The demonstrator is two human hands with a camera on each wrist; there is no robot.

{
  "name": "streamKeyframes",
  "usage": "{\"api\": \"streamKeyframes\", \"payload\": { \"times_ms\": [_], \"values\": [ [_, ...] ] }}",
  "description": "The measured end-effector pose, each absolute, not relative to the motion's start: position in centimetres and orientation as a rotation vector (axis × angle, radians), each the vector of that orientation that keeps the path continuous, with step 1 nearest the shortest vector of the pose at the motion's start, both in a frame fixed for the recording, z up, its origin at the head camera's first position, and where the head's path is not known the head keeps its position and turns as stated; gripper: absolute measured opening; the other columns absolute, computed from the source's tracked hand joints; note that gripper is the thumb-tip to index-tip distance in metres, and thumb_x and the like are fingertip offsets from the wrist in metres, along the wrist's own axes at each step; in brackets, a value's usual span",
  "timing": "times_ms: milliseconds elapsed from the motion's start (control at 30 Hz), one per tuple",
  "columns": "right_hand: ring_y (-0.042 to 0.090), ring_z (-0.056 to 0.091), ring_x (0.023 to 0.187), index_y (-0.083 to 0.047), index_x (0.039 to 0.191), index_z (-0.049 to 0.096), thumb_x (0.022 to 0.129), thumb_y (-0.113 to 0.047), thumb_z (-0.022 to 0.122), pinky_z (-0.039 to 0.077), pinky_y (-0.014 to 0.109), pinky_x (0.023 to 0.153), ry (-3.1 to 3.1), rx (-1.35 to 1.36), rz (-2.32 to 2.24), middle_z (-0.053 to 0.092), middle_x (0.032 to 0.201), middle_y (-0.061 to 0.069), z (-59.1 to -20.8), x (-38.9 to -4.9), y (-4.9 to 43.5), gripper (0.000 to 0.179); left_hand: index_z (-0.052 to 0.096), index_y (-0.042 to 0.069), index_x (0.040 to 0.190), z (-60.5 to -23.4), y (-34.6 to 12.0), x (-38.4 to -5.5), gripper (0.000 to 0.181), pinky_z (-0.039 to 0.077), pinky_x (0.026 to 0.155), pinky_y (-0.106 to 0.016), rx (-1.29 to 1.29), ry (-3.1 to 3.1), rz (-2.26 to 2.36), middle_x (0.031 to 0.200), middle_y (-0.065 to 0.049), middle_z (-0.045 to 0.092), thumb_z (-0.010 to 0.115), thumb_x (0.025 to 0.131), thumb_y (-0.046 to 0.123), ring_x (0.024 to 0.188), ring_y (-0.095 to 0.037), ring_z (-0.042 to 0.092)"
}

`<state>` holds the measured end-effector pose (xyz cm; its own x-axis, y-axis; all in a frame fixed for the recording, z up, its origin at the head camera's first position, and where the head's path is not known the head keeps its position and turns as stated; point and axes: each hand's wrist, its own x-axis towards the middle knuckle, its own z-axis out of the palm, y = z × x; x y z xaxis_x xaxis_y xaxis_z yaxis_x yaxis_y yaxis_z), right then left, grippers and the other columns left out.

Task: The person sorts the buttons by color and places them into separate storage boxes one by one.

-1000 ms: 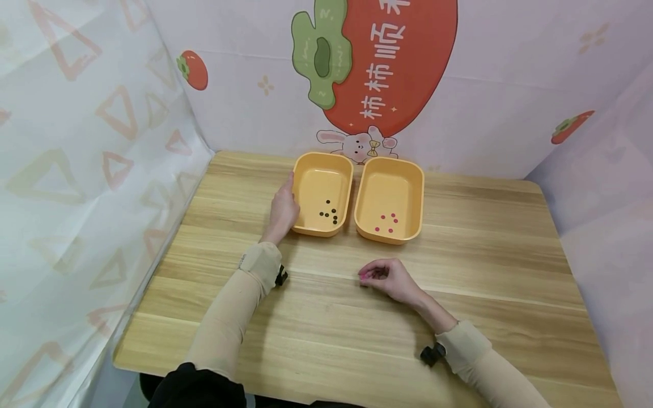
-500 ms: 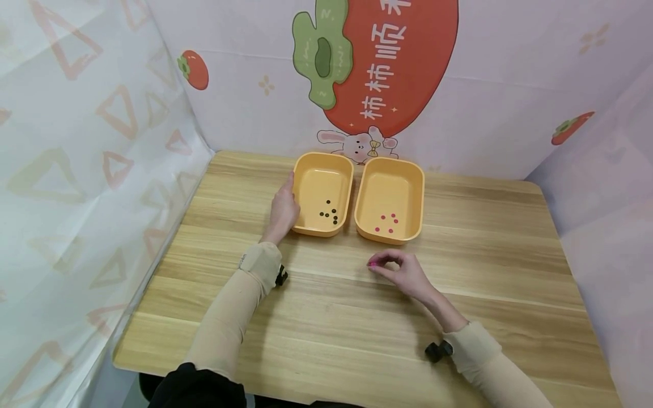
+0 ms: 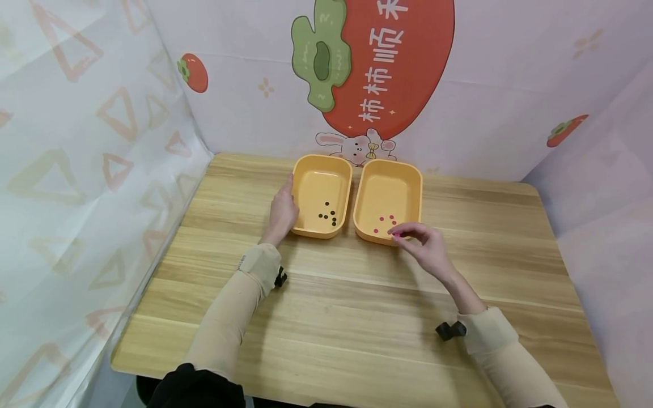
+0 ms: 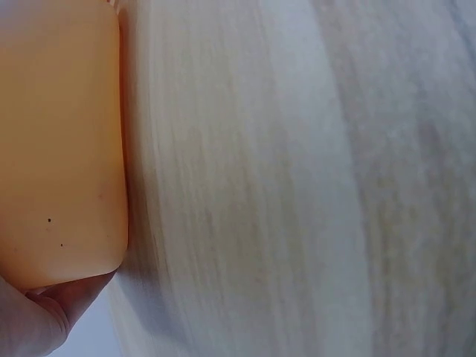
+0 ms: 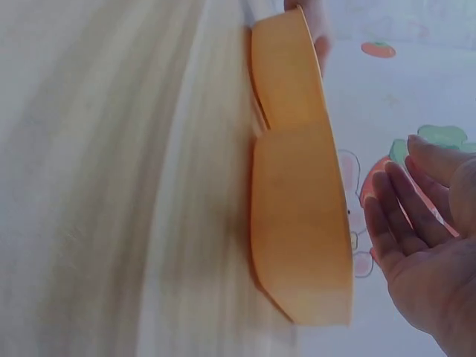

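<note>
My right hand [image 3: 425,249] is over the front right corner of the right yellow tray [image 3: 390,181]. Its thumb and forefinger pinch a small pink disc [image 3: 396,234]; in the right wrist view the hand [image 5: 439,238] hides that pinch, and the other fingers extend loosely. Several pink discs [image 3: 381,219] lie inside this tray near its front. My left hand [image 3: 283,214] rests along the outer left wall of the left yellow tray [image 3: 318,181], fingers fairly straight against it. Several small black discs [image 3: 326,217] lie in that tray's front right part.
Both trays stand side by side near the back of the wooden table [image 3: 316,317], a narrow gap between them. Behind them hangs a printed white backdrop [image 3: 245,113], with more printed sheeting at the left and right.
My right hand has lifted off the table and moved forward and right with the pink disc, reaching the right tray's front rim. My left hand stays on the left tray.
</note>
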<state>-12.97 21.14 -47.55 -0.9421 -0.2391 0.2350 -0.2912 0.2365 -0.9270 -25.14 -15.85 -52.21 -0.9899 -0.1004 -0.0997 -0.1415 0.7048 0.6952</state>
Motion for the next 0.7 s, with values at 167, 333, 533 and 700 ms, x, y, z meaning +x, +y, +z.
{"api": "streamKeyframes", "payload": {
  "times_ms": [167,333,533,700],
  "values": [
    [-0.005,0.071,0.096,0.011,0.111,0.078,0.095,0.011,0.076,0.060,0.008,0.089,-2.410,0.461,1.806,0.082,0.105,0.009,-47.0,-14.5,21.9,0.015,0.018,0.020,0.178,-51.3,-15.8,-24.7,0.088,0.039,0.137,-0.050,-0.206,2.829,1.211,0.179,-0.014,0.037,0.045,0.102,-0.016,0.159,-0.041,0.048],
    [-0.007,0.070,0.096,0.012,0.114,0.077,0.099,0.007,0.075,0.059,0.006,0.090,-2.439,0.376,1.768,0.079,0.110,0.026,-46.6,-15.8,22.4,0.016,0.016,0.019,0.178,-50.8,-15.5,-24.3,0.087,0.038,0.137,-0.050,-0.199,2.826,1.211,0.179,-0.014,0.036,0.043,0.102,-0.015,0.160,-0.040,0.046],
    [-0.005,0.070,0.094,0.011,0.117,0.077,0.100,-0.002,0.077,0.060,0.006,0.087,-2.458,0.256,1.769,0.079,0.110,0.014,-46.4,-17.5,22.7,0.021,0.013,0.024,0.178,-51.2,-15.5,-24.8,0.092,0.049,0.130,-0.050,-0.235,2.804,1.189,0.179,-0.013,0.036,0.045,0.101,-0.016,0.144,-0.041,0.061],
    [-0.006,0.070,0.093,0.009,0.119,0.077,0.101,-0.009,0.078,0.060,0.005,0.086,-2.489,0.179,1.750,0.079,0.110,0.007,-46.5,-19.0,22.6,0.025,0.015,0.024,0.178,-51.1,-15.4,-24.7,0.093,0.048,0.131,-0.050,-0.240,2.808,1.187,0.175,-0.018,0.043,0.046,0.100,-0.017,0.146,-0.042,0.059]
  ]
}}
